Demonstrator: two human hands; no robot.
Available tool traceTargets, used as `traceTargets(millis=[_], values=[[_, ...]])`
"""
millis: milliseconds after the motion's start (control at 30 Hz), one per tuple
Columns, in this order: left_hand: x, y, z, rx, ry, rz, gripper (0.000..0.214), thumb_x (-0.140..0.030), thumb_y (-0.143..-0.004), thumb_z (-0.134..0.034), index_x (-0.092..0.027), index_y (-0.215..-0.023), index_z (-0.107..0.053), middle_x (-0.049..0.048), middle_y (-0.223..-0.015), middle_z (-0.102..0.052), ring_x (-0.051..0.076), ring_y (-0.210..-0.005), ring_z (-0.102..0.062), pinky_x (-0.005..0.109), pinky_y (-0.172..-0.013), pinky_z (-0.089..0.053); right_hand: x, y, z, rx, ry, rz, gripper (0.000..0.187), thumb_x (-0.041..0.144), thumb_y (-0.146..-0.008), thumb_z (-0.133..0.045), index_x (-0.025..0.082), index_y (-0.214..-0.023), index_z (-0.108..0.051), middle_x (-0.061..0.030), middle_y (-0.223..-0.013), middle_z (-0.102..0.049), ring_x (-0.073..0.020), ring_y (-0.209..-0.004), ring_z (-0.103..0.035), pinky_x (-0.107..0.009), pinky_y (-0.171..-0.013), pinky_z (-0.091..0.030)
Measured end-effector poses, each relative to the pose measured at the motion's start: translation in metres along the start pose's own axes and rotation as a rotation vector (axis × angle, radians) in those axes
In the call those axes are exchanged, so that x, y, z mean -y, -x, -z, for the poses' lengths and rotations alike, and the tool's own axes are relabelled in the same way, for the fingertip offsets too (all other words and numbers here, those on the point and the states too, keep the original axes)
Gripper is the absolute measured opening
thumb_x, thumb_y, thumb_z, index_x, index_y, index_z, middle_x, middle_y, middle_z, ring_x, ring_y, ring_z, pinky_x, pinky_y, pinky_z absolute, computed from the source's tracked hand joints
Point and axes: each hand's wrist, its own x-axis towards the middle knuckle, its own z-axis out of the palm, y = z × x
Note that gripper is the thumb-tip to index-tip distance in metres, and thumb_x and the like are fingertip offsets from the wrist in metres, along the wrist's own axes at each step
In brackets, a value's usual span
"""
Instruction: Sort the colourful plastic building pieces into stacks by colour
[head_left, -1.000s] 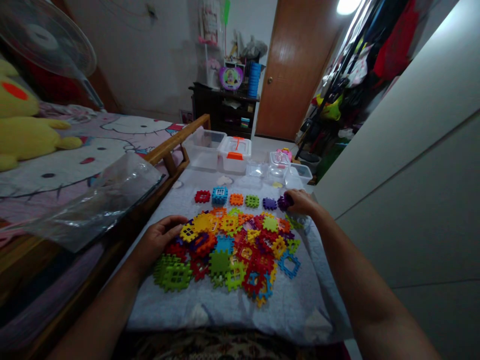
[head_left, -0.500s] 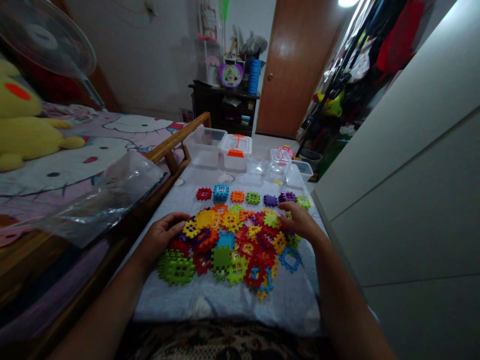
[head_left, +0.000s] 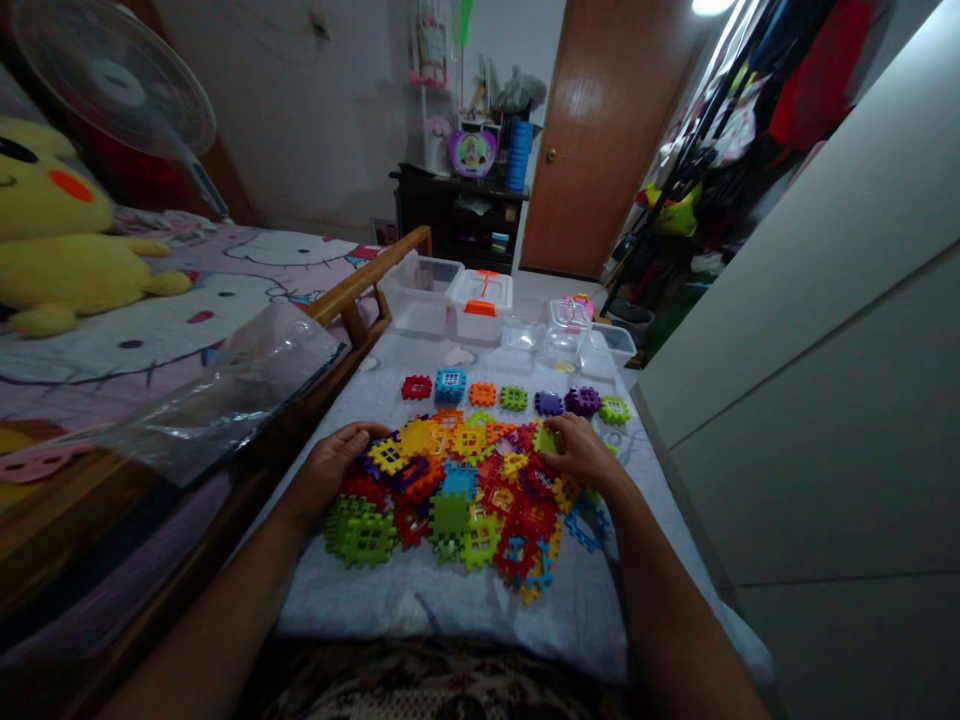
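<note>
Interlocking plastic waffle blocks in many colours lie in a heaped pile point(head_left: 465, 500) on a pale quilted cover point(head_left: 412, 612). My left hand point(head_left: 334, 470) rests flat-ish on the pile's left side, over a yellow block point(head_left: 388, 456). My right hand point(head_left: 581, 455) is on the pile's far right, its fingers pinching a lime-green block point(head_left: 547, 438). Beyond the pile, a row of single blocks runs across, from a red block point(head_left: 416, 387) through a blue block point(head_left: 450, 385) to a green block point(head_left: 613, 409).
Transparent plastic boxes, one with an orange handle point(head_left: 480, 305), stand beyond the row. To the left are a wooden bed rail point(head_left: 367, 275), a crumpled plastic bag point(head_left: 247, 390) and a yellow plush toy point(head_left: 60, 240). A white wardrobe panel point(head_left: 795, 400) closes off the right.
My right hand has moved from the far row back onto the pile. A purple block and a green block now lie at the row's right end. The view has shifted slightly.
</note>
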Motion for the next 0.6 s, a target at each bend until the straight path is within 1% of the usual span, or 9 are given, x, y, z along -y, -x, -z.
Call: traceTargets(millis=[133,267,367,467,600], values=[[0.000,0.000,-0.001,-0.026,-0.012,-0.028,0.050,-0.062,-0.080,-0.061,-0.017,-0.102,-0.069,0.0068,-0.099,-0.072,0.025,-0.086,-0.067,0.032,-0.073,-0.054,-0.001,0.002,-0.003,-0.049,-0.055,0.019,0.046,0.026,-0.074,-0.071,0.017,-0.118,-0.064,-0.0110,-0.110,-0.060,-0.0250,-0.101,-0.055,-0.037,-0.091,-0.045],[-0.002,0.000,0.000,-0.059,-0.057,-0.046,0.050,-0.063,-0.082,-0.057,-0.018,-0.100,-0.071,0.0072,-0.100,-0.073,0.027,-0.091,-0.066,0.033,-0.076,-0.054,-0.008,0.004,-0.006,-0.093,-0.110,0.038,0.047,0.027,-0.075,-0.068,0.020,-0.121,-0.061,-0.0101,-0.113,-0.058,-0.0250,-0.105,-0.053,-0.040,-0.095,-0.045],[-0.004,0.000,0.000,-0.071,-0.082,-0.056,0.050,-0.063,-0.080,-0.058,-0.018,-0.097,-0.072,0.0071,-0.097,-0.074,0.028,-0.091,-0.067,0.034,-0.076,-0.054,-0.017,0.008,-0.005,-0.136,-0.140,0.049,0.046,0.029,-0.076,-0.068,0.021,-0.121,-0.061,-0.0092,-0.115,-0.058,-0.0251,-0.107,-0.054,-0.041,-0.097,-0.044],[-0.006,0.000,-0.001,-0.069,-0.085,-0.055,0.050,-0.062,-0.079,-0.058,-0.017,-0.096,-0.072,0.0075,-0.095,-0.074,0.028,-0.089,-0.067,0.034,-0.075,-0.054,-0.027,0.013,0.001,-0.174,-0.179,0.040,0.046,0.036,-0.077,-0.067,0.021,-0.120,-0.062,-0.0096,-0.114,-0.059,-0.0258,-0.107,-0.056,-0.042,-0.096,-0.045],[-0.008,0.000,-0.002,-0.072,-0.102,-0.057,0.050,-0.062,-0.078,-0.060,-0.017,-0.096,-0.072,0.0073,-0.093,-0.074,0.027,-0.082,-0.067,0.034,-0.069,-0.054,-0.038,0.020,0.010,-0.218,-0.225,-0.034,0.049,0.046,-0.078,-0.064,0.018,-0.118,-0.063,-0.0122,-0.114,-0.061,-0.0275,-0.106,-0.058,-0.043,-0.091,-0.047]])
